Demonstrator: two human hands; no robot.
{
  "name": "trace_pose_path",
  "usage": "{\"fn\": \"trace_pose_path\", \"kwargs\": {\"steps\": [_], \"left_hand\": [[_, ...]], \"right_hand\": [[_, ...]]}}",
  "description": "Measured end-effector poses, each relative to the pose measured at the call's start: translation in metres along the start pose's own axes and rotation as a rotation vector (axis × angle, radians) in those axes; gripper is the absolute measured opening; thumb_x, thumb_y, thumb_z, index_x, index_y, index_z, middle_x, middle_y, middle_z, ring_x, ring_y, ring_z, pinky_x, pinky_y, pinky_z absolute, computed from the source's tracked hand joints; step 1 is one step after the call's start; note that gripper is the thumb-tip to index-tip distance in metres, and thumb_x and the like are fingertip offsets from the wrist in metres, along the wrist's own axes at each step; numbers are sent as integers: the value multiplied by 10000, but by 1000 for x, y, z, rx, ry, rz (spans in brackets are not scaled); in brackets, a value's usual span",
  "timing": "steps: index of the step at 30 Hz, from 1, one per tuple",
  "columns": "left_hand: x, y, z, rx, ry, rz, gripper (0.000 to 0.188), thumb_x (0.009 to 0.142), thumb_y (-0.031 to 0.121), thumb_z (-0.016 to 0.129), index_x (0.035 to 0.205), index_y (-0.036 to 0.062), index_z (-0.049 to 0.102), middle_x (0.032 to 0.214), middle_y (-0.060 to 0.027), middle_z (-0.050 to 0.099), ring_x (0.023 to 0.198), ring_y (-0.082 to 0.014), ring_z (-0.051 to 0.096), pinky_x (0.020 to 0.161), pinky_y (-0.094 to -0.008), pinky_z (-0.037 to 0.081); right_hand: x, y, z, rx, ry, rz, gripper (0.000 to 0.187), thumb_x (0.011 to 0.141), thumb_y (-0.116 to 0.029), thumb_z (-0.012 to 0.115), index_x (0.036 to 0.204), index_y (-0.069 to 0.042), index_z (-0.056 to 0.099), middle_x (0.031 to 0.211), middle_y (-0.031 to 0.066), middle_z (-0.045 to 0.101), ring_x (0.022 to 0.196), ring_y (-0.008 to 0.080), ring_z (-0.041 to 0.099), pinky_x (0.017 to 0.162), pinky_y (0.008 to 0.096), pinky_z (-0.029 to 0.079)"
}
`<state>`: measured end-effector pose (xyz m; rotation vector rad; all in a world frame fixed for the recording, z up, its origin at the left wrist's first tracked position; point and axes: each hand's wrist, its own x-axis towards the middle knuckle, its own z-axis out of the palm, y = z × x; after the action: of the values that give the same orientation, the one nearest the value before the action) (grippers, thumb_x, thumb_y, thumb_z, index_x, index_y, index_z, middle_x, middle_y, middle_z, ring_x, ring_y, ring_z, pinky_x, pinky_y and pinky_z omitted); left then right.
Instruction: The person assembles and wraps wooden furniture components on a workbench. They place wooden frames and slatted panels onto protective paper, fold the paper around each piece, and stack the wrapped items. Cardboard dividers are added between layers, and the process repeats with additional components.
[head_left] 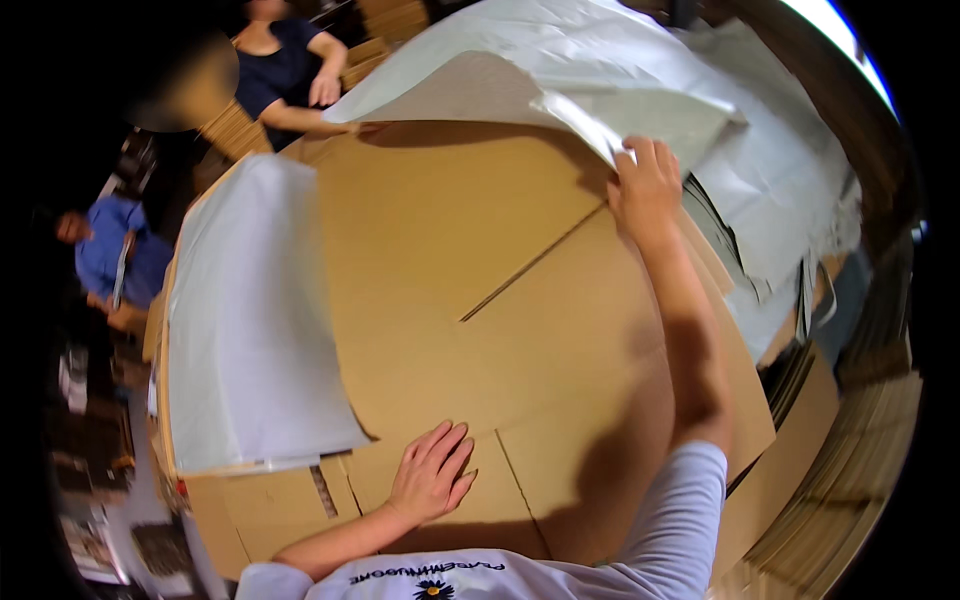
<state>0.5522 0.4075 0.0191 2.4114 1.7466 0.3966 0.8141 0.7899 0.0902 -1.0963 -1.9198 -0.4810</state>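
Observation:
A big brown cardboard sheet [420, 250] with a slit in it lies across the work surface in front of me. My left hand [432, 475] rests on the cardboard near my body, fingers spread and holding nothing. At the far right, my right hand [645, 190] is closed on the edge of a whitish sheet [460, 90], which is raised in a curve above the cardboard's far end. Its exact material I cannot tell. A co-worker's hand [345, 127] is at the sheet's far left edge. Another white sheet [250, 320] lies flat to the left.
The co-worker in a dark top [280, 75] stands beyond the far left corner. Farther off on the left is a person in blue [115, 245]. Crumpled white sheeting [780, 150] covers the far right. Stacked cardboard [850, 480] stands at the right.

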Motion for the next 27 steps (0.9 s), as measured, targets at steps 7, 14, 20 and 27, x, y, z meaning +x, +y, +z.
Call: {"fn": "trace_pose_path", "kwargs": {"steps": [7, 14, 20, 27], "left_hand": [[-8, -4, -3, -51, 97, 34, 461, 886, 263, 638, 1271, 22, 554, 1396, -144, 488, 1317, -333, 436, 1041, -462, 371], [-17, -16, 9, -116, 235, 99, 424, 891, 252, 638, 1233, 10, 572, 1352, -153, 519, 1297, -340, 455, 1051, -472, 373], [-92, -25, 3, -269, 448, 166, 301, 864, 160, 675, 1122, 15, 620, 1186, -136, 607, 1133, -321, 575, 939, -445, 484], [-363, -18, -70, -532, 458, -258, 135, 913, 127, 635, 1022, 67, 688, 958, -66, 680, 805, -222, 680, 672, -331, 556]], "right_hand": [[-61, -138, -64, 231, -693, -570, 223, 771, -179, 637, 960, -62, 613, 993, 115, 625, 1034, 301, 586, 936, 449, 459], [-123, -238, -55, 304, -706, -388, 139, 822, -119, 589, 943, -65, 547, 837, 122, 608, 725, 300, 654, 599, 408, 530], [-165, -299, -53, 363, -607, -368, 303, 874, -146, 550, 1161, -53, 583, 897, 158, 630, 832, 355, 643, 693, 462, 527], [-229, -390, -181, 563, -564, 211, 405, 943, -72, 561, 1323, 45, 481, 1170, 232, 586, 1015, 340, 587, 877, 411, 502]]}}
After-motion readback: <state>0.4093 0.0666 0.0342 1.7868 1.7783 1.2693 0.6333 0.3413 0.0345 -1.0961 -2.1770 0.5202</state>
